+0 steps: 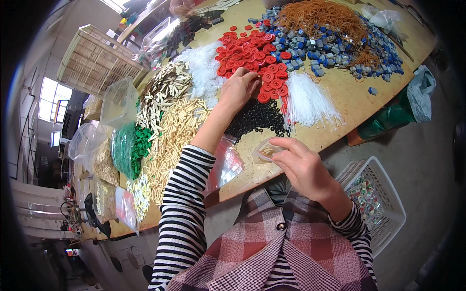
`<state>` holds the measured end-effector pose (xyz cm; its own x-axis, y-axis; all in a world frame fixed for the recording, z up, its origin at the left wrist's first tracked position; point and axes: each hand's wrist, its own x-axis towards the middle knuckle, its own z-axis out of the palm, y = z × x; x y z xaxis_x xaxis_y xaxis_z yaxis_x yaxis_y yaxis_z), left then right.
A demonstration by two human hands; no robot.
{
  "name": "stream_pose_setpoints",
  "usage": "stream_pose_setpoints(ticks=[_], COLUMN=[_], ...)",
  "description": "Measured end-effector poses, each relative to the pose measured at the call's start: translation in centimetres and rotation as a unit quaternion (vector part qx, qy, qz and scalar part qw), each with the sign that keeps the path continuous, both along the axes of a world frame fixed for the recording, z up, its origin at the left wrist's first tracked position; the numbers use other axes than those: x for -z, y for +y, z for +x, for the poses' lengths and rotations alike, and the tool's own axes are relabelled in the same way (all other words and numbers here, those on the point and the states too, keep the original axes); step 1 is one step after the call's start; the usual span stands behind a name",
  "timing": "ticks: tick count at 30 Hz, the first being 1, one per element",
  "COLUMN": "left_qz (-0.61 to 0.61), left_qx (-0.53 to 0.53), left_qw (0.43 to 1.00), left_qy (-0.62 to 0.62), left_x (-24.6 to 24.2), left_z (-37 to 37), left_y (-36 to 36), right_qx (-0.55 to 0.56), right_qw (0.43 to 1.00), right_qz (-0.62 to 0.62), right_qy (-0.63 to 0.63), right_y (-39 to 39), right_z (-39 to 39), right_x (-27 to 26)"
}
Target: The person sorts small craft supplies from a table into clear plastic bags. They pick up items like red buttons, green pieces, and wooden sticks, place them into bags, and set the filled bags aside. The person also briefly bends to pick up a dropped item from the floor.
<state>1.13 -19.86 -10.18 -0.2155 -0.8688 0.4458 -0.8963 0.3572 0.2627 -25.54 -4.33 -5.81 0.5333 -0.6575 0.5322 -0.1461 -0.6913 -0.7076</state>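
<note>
My left hand [238,89] reaches across to the lower left edge of a pile of red plastic wheels [251,51]. Its fingertips point down among the wheels, and whether they pinch one is hidden. Just below it spreads a heap of small black rings [256,116]. Near the table's front edge, my right hand [307,171] grips the rim of a small clear plastic bag [263,154] between thumb and fingers. Thin tan rubber bands show inside the bag. White cable ties [311,100] lie in a bundle right of the wheels.
Small grey-blue motors [316,49] and brown rubber bands [322,16] are heaped at the back right. Wooden dowels [178,127], green plastic parts [141,147] and zip bags [227,163] lie leftward. A white basket [395,203] of filled packets stands on the floor. Another person's hand [182,7] is at the far end.
</note>
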Motion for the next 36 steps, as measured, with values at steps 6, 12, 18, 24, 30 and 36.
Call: stream_pose_setpoints(ticks=[6, 12, 18, 24, 30, 36], left_qz=[-0.02, -0.051, -0.012, -0.115, -0.065, -0.097], left_qx=[-0.025, 0.176, 0.206, -0.096, -0.179, -0.138], left_qw=[0.983, 0.964, 0.965, 0.989, 0.971, 0.984], left_qy=[0.18, 0.194, 0.164, -0.004, -0.147, -0.05], left_x=[-4.3, -9.4, -8.9, -5.9, -0.8, -1.5], left_z=[-0.9, -4.1, -2.8, 7.3, 13.3, 13.7], left_y=[3.3, 16.1, 18.4, 10.3, 4.9, 5.5], right_qx=[0.003, -0.009, -0.019, -0.005, -0.001, 0.004], right_qw=[1.0, 1.0, 0.999, 0.999, 0.998, 0.997], right_qz=[-0.016, -0.004, -0.024, -0.013, -0.032, -0.037], right_qy=[-0.001, 0.011, 0.04, 0.043, 0.056, 0.061], right_y=[0.1, 0.2, 1.0, 1.1, 1.0, 0.8], right_z=[0.1, 0.6, 1.6, 1.2, 1.3, 1.6], right_x=[-0.4, -1.0, -1.4, -1.5, -1.9, -2.2])
